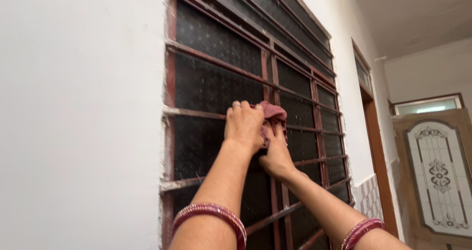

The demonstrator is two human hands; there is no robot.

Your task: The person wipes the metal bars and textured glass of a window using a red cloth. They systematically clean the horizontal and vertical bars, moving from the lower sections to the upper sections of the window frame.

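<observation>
A crumpled dark-pink cloth (273,113) is pressed against a brown metal window grille (216,51) with dark textured glass behind the bars. My left hand (243,126) lies over the cloth's left side, fingers curled on it, a ring on one finger. My right hand (276,154) grips the cloth from below, just right of the left hand. Both hands sit at the grille's middle upright bar, on a horizontal bar. Stacked maroon bangles circle each forearm near the bottom edge.
A white wall (78,117) fills the left. Right of the window is a brown door frame (377,152), patterned wall tiles (366,198), and a wooden door with an ornate frosted glass panel (437,176) at the far end.
</observation>
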